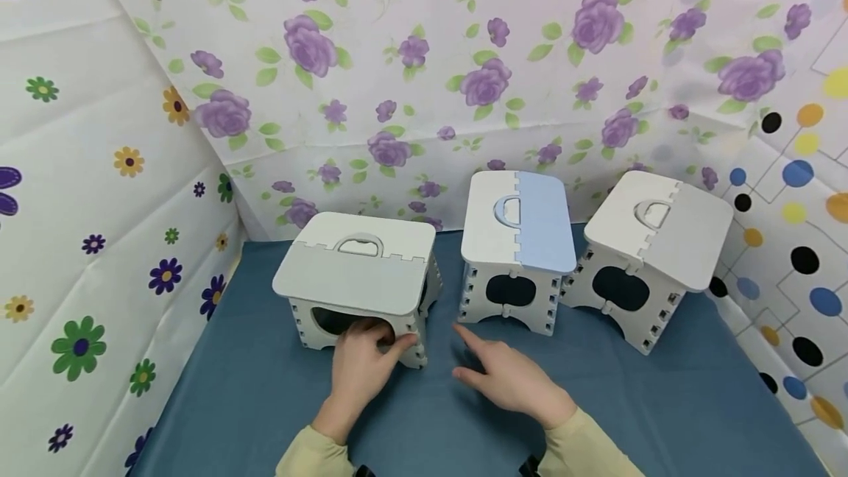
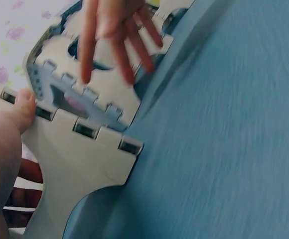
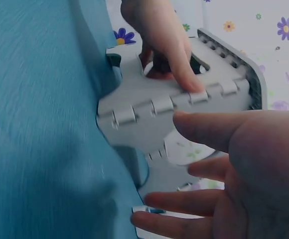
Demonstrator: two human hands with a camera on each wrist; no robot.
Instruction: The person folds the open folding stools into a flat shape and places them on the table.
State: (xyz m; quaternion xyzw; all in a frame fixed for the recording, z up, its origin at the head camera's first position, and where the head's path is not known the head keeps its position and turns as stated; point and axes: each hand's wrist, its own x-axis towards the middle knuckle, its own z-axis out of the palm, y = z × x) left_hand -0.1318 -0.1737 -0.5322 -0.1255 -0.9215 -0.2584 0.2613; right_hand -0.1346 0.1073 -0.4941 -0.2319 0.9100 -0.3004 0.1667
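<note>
Three folding step stools stand unfolded on a blue cloth. My left hand (image 1: pixel 361 363) grips the leg panel of the left stool (image 1: pixel 358 278), white and pale grey; its fingers reach through the oval opening and the thumb lies on the hinged corner. In the left wrist view that thumb (image 2: pixel 24 107) rests along the panel's hinge edge. My right hand (image 1: pixel 506 374) hovers apart from the stools, fingers extended, holding nothing, in front of the white-and-blue stool (image 1: pixel 490 234). In the right wrist view, its spread fingers (image 3: pixel 184 204) are near the left stool's side.
A white-and-grey stool (image 1: pixel 656 234) stands at the right, close beside the blue one. Blue cloth (image 1: pixel 596 411) covers the table. Flowered sheets (image 1: pixel 397 94) hang behind and at the left; a dotted sheet (image 1: pixel 795 241) hangs at the right.
</note>
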